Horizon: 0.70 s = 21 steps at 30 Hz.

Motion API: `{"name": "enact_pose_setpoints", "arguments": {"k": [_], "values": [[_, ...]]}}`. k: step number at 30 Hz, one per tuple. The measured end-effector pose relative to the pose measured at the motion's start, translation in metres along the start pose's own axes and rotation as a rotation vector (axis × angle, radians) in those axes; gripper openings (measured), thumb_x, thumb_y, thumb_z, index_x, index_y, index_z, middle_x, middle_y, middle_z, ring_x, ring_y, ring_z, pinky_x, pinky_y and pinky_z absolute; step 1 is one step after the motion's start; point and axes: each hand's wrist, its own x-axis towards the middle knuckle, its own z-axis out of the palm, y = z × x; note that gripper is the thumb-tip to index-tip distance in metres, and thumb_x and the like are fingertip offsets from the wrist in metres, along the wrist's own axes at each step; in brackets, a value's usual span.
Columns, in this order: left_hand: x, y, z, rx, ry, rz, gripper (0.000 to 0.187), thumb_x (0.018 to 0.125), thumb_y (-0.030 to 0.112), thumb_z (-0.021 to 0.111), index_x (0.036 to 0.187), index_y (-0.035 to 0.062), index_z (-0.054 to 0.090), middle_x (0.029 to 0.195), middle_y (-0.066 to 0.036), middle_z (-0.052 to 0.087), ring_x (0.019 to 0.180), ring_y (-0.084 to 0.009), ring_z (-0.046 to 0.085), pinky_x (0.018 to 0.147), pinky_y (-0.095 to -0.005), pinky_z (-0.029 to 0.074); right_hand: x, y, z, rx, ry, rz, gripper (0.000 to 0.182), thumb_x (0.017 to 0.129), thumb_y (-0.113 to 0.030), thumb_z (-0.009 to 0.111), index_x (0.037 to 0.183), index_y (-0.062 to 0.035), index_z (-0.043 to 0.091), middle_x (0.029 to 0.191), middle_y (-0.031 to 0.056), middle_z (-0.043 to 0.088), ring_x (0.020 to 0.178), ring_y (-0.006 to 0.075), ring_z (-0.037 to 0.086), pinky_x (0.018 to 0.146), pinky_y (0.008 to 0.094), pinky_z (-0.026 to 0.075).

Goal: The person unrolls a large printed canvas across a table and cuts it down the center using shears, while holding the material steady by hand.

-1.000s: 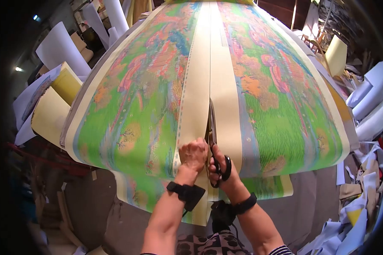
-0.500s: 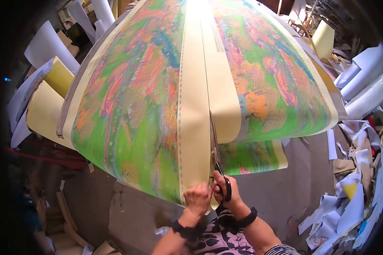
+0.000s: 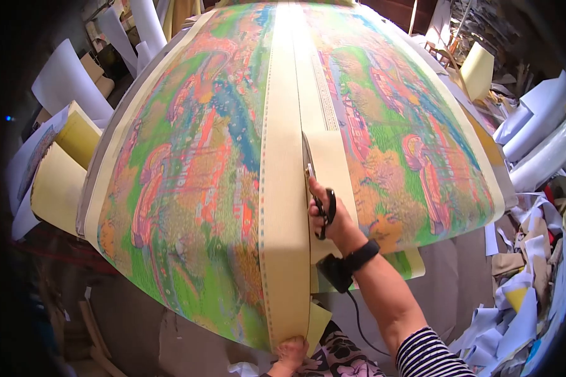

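Observation:
A large sheet printed with colourful landscapes point(image 3: 188, 163) lies over the table, with a plain cream strip point(image 3: 286, 239) down its middle. My right hand point(image 3: 333, 217) is wrapped round the black handles of a pair of scissors point(image 3: 307, 157). Their blades lie along the long slit in the strip and point away from me. At the near end of the sheet, my left hand point(image 3: 290, 353) grips the edge of the cream strip. The slit runs on beyond the scissors towards the far end.
White and cream paper rolls point(image 3: 72, 78) stand at the left. More rolls point(image 3: 544, 119) lie at the right, above a heap of paper scraps point(image 3: 516, 314). A black cable point(image 3: 358, 311) hangs from a device at my right wrist.
My right hand has moved forward along the slit with the scissors. My left hand has come nearer my body, and the printed sheet has shifted towards me.

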Motion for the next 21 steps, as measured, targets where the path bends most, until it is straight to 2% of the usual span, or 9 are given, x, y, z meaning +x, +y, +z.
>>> {"name": "enact_pose_setpoints", "arguments": {"k": [3,5,7,8,10,13,17,19,21], "values": [[0.022,-0.008,0.004,0.135,-0.084,0.085,0.013,0.061,0.017,0.056,0.055,0.0076,0.049,0.053,-0.01,0.05,0.047,-0.0235,0.051,0.04,-0.0333,0.038,0.01,-0.019,0.007,0.07,-0.007,0.061,0.046,0.061,-0.055,0.055,0.053,-0.0136,0.037,0.04,-0.0037,0.034,0.027,0.0073,0.027,0.027,0.0223,0.022],[0.059,0.0,-0.038,-0.165,-0.355,0.004,0.018,0.061,0.022,0.058,0.061,0.0064,0.05,0.056,-0.011,0.049,0.052,-0.0242,0.05,0.044,-0.0347,0.038,0.01,-0.023,0.004,0.069,-0.043,0.093,0.048,0.06,-0.057,0.054,0.052,-0.0134,0.038,0.04,-0.0032,0.034,0.026,0.008,0.026,0.028,0.0226,0.023],[0.153,0.043,-0.116,-0.151,-0.011,0.09,0.024,0.061,0.027,0.06,0.065,0.0054,0.05,0.057,-0.011,0.046,0.054,-0.0256,0.048,0.048,-0.0365,0.037,0.01,-0.029,0.003,0.096,-0.067,0.135,0.048,0.06,-0.058,0.053,0.052,-0.0131,0.038,0.04,-0.003,0.034,0.026,0.0084,0.026,0.028,0.0225,0.024],[0.189,0.041,-0.124,-0.012,0.198,0.135,0.03,0.058,0.028,0.063,0.068,0.0038,0.049,0.064,-0.012,0.047,0.057,-0.0266,0.047,0.05,-0.0347,0.038,0.009,-0.032,0.004,0.147,-0.081,0.165,0.049,0.06,-0.059,0.052,0.052,-0.0127,0.038,0.04,-0.003,0.033,0.027,0.0086,0.026,0.028,0.0223,0.023],[0.271,0.061,-0.144,0.091,0.25,0.205,0.048,0.054,0.027,0.064,0.09,0.0043,0.042,0.079,-0.011,0.047,0.072,-0.0281,0.046,0.063,-0.0357,0.036,0.008,-0.043,0.006,0.189,-0.111,0.19,0.05,0.061,-0.06,0.051,0.053,-0.0123,0.039,0.04,-0.003,0.032,0.027,0.0087,0.026,0.029,0.0221,0.022],[0.354,0.069,-0.129,0.39,0.309,0.115,0.045,0.058,0.023,0.059,0.093,0.0032,0.041,0.086,-0.01,0.045,0.083,-0.0245,0.043,0.071,-0.0366,0.034,0.006,-0.055,0.004,0.248,-0.172,0.263,0.05,0.061,-0.06,0.05,0.053,-0.012,0.039,0.041,-0.0038,0.03,0.029,0.008,0.026,0.031,0.0211,0.019],[0.393,0.071,-0.109,0.609,0.247,0.012,0.034,0.059,0.019,0.055,0.089,0.0043,0.049,0.081,-0.007,0.05,0.077,-0.0208,0.048,0.065,-0.0367,0.037,0.007,-0.055,-0.007,0.272,-0.281,0.26,0.047,0.063,-0.058,0.051,0.052,-0.0131,0.04,0.041,-0.0028,0.035,0.029,0.0099,0.032,0.03,0.0229,0.026],[0.394,0.062,-0.107,0.473,0.055,-0.081,0.014,0.064,0.014,0.049,0.074,0.0072,0.057,0.075,-0.007,0.056,0.074,-0.0204,0.054,0.059,-0.0332,0.043,0.013,-0.043,-0.014,0.257,-0.294,0.224,0.047,0.063,-0.058,0.051,0.052,-0.0131,0.039,0.041,-0.003,0.035,0.028,0.0099,0.031,0.029,0.0229,0.026],[0.385,0.068,-0.117,0.584,-0.045,0.0,0.012,0.066,0.009,0.047,0.065,0.0097,0.059,0.069,-0.007,0.059,0.068,-0.0193,0.058,0.055,-0.0284,0.045,0.017,-0.036,-0.019,0.251,-0.267,0.192,0.046,0.063,-0.056,0.052,0.053,-0.0128,0.039,0.041,-0.0032,0.034,0.027,0.0094,0.029,0.028,0.0226,0.025]]}}
